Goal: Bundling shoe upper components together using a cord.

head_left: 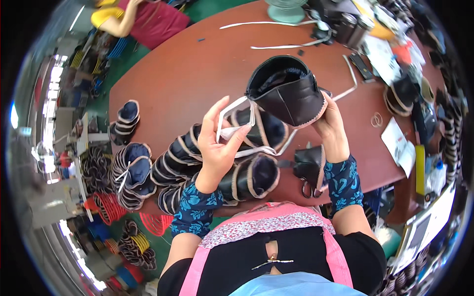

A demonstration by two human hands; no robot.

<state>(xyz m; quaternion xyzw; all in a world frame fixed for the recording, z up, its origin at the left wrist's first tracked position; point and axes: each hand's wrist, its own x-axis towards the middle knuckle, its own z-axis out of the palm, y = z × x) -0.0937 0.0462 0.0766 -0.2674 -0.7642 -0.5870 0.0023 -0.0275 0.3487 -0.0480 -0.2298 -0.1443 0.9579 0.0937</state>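
My right hand point(333, 132) grips a black leather shoe upper point(291, 101) from its right side, lifted over the table with its opening facing up. The lower edge of the upper is pale and zigzag-cut. In my left hand point(215, 153) is a looped white tape point(229, 132), held between thumb and fingers close to the upper's left edge. The tape runs on below the upper toward the right. Under my hands lie nested rows of black uppers point(183, 159) with tan edges. Another black upper piece point(309, 162) lies by my right wrist, with scissors point(310, 189) beside it.
White strips point(276, 47) lie across the far side of the reddish-brown table point(197, 74). A green fan base point(286, 14), papers point(395, 140) and rubber bands point(376, 119) are on it too. At far left a person in a dark red apron point(157, 22) is nearby.
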